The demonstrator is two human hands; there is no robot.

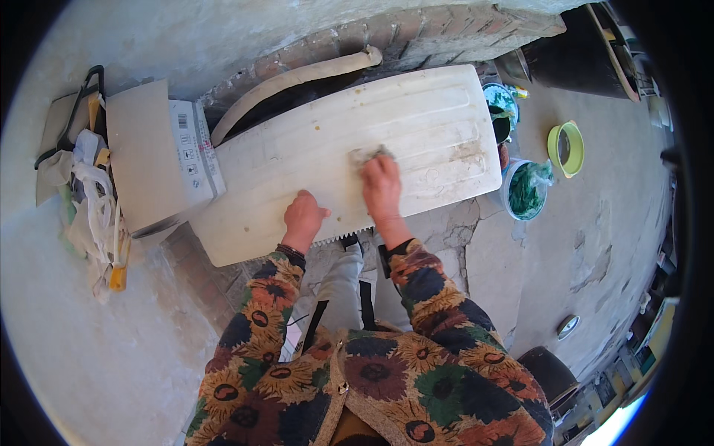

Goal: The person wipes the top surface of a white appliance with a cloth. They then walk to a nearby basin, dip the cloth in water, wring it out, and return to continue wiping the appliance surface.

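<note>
A long off-white panel (279,161) with raised ribs and brown stains lies slantwise before me, a toothed strip along its near edge. My right hand (383,184) presses down on the middle of it, fingers closed around a crumpled greyish rag (368,155). Most of the rag is hidden under the fingers. Left of it, near the toothed edge, my left hand (304,218) rests on the panel with its thumb out to the side. What its curled fingers do underneath is hidden. Dirty smears mark the panel's right end.
A cardboard box (139,156) touches the panel's left end, with plastic bags (92,189) beside it. Right of the panel stand a bucket (525,192) with green contents and a yellow-green basin (566,149). A dark vat (574,58) is behind. A brick ledge (346,42) runs along the wall.
</note>
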